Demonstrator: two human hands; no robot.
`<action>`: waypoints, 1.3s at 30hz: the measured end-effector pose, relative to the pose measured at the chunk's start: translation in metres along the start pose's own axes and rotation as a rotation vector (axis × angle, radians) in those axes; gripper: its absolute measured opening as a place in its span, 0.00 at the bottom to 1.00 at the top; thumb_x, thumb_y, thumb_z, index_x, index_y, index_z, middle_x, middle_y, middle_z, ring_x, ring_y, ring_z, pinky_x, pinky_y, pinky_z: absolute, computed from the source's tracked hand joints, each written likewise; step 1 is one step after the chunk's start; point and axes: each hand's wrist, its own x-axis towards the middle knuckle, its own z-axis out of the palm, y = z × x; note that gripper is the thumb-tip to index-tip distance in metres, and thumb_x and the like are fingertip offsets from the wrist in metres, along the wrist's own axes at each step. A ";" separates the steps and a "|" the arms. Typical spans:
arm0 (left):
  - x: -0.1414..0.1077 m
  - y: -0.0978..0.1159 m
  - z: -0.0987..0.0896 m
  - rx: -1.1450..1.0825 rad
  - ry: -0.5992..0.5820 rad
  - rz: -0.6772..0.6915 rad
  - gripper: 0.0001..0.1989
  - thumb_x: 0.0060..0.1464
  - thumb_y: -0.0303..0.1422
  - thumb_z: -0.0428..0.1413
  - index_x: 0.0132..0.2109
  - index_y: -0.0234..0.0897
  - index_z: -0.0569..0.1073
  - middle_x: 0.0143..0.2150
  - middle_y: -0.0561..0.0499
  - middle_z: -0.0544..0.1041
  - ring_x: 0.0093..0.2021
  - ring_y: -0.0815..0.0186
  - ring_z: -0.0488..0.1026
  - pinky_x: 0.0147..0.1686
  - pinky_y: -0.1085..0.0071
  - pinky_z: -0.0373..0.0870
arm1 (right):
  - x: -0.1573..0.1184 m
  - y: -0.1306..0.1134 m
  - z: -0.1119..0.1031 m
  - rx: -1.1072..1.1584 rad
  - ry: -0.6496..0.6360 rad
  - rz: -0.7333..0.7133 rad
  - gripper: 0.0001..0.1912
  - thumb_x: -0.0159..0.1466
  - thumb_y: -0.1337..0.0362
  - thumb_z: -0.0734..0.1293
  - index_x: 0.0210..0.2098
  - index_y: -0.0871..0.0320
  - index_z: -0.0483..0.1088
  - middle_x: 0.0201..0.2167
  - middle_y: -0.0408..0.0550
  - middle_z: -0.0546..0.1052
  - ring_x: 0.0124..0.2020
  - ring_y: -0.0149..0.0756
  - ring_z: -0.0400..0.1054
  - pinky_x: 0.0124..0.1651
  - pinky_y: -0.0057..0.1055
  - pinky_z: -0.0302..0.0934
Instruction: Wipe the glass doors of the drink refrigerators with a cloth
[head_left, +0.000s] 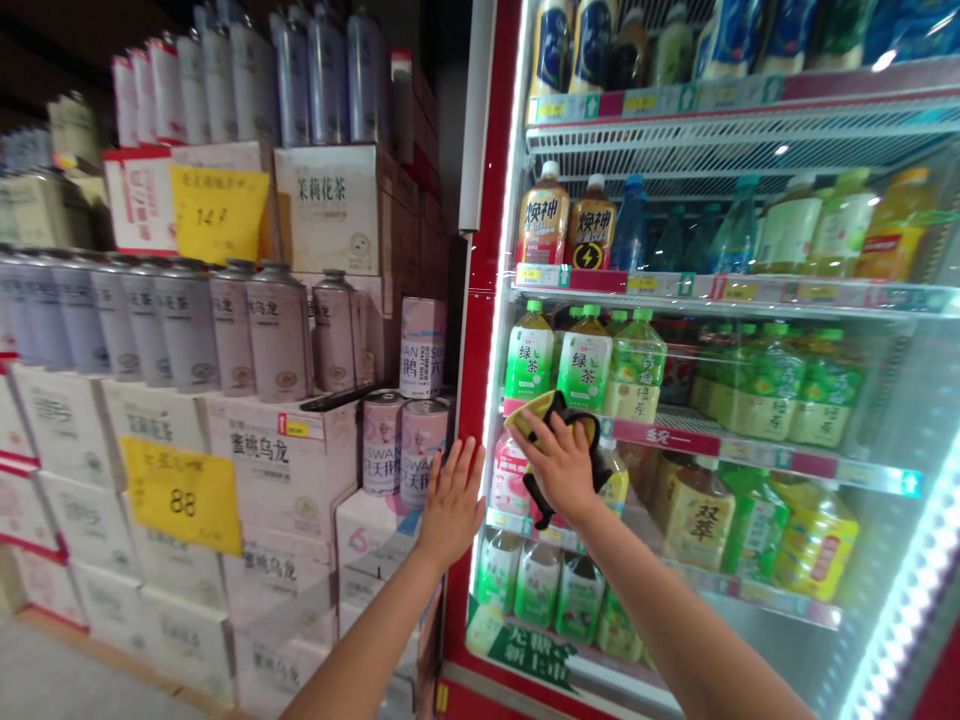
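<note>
My right hand (pixel 561 468) presses a folded yellow-and-black cloth (pixel 546 420) flat against the glass door of a drinks fridge (pixel 757 390). My left hand (pixel 452 505) rests with fingers spread at the door's red frame (pixel 474 350), holding nothing. Behind the glass, just past the cloth, stand green-tea bottles (pixel 583 360) on a wire shelf. The cloth hides part of the bottles on the shelf below.
Left of the fridge, printed cartons (pixel 285 465) are stacked high, topped with rows of tall metal cans (pixel 279 335) and bearing yellow price signs (pixel 181 495). Pink cans (pixel 424 450) stand against the frame. A tiled floor (pixel 67 670) shows at lower left.
</note>
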 end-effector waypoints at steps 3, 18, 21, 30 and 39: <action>-0.004 -0.004 -0.001 -0.013 0.004 0.018 0.39 0.64 0.36 0.52 0.76 0.34 0.46 0.76 0.40 0.54 0.77 0.52 0.46 0.75 0.49 0.40 | -0.016 0.004 -0.005 0.077 -0.081 -0.294 0.21 0.73 0.62 0.62 0.63 0.40 0.70 0.62 0.40 0.75 0.63 0.46 0.63 0.68 0.47 0.46; -0.024 -0.016 -0.017 0.011 -0.033 0.001 0.41 0.64 0.34 0.53 0.76 0.34 0.42 0.78 0.39 0.49 0.78 0.51 0.43 0.74 0.48 0.43 | 0.015 -0.026 0.023 0.178 -0.098 -0.420 0.17 0.72 0.64 0.64 0.58 0.45 0.75 0.58 0.44 0.78 0.61 0.45 0.64 0.68 0.49 0.51; -0.025 -0.019 -0.018 0.009 -0.049 0.006 0.42 0.63 0.37 0.55 0.76 0.34 0.44 0.78 0.39 0.49 0.78 0.51 0.42 0.75 0.49 0.41 | 0.032 -0.011 0.018 0.167 -0.093 -0.394 0.18 0.71 0.64 0.65 0.59 0.45 0.74 0.59 0.45 0.77 0.62 0.45 0.64 0.68 0.49 0.50; -0.026 -0.017 -0.017 -0.001 -0.073 -0.049 0.42 0.63 0.38 0.54 0.76 0.33 0.44 0.78 0.39 0.49 0.78 0.51 0.42 0.75 0.48 0.42 | 0.101 -0.029 0.030 0.132 -0.131 -0.089 0.27 0.72 0.68 0.60 0.68 0.44 0.64 0.70 0.47 0.66 0.71 0.53 0.53 0.70 0.58 0.43; -0.064 -0.028 -0.013 0.007 -0.124 -0.082 0.37 0.64 0.34 0.51 0.75 0.31 0.48 0.77 0.39 0.53 0.78 0.51 0.42 0.75 0.48 0.43 | -0.021 -0.077 0.055 0.170 -0.158 -0.468 0.16 0.73 0.65 0.62 0.57 0.51 0.74 0.64 0.47 0.73 0.64 0.45 0.64 0.64 0.48 0.59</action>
